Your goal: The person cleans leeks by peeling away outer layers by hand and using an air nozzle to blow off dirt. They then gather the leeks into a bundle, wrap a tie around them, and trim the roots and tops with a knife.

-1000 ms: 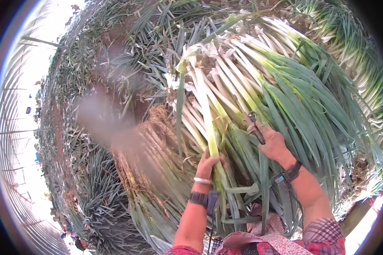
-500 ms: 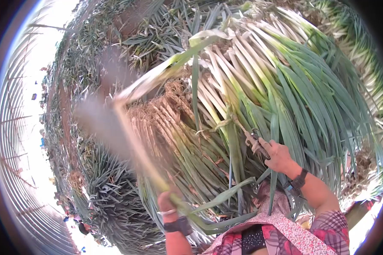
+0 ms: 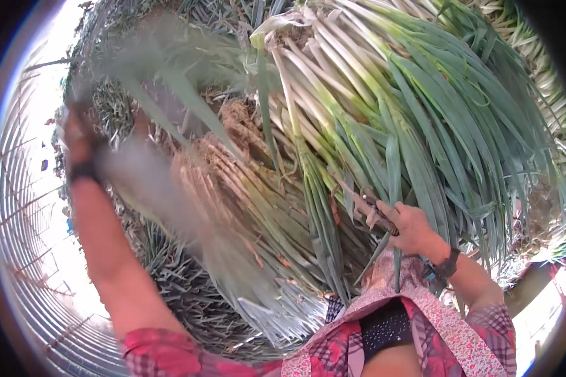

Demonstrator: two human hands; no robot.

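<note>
Left hand: the left hand (image 3: 77,135) is raised high and far out to the left on a stretched arm. It is motion-blurred, so I cannot tell whether its fingers are clamped or loose.
Leek in the air: a blurred leek (image 3: 176,94) streaks from near that hand across the upper left, above the heap and touching nothing that I can make out.
Right hand: the right hand (image 3: 412,227) sits low against the heap, its fingers wrapped narrowly round a small cutter (image 3: 372,207) that points up and left into the leaves.
Heap: cleaned leeks (image 3: 383,81) lie fanned with white shafts up and green tops down. Beside them to the left lie rooted leeks (image 3: 233,169), brown and stringy at the ends.
Handling: a single leek is probably light and long. The pale shaft looks firm, the leaves limp and easily torn, and the outer skin likely slick.
Where to grip: the firm pale shaft just above the roots seems the best hold, not the floppy tops.
</note>
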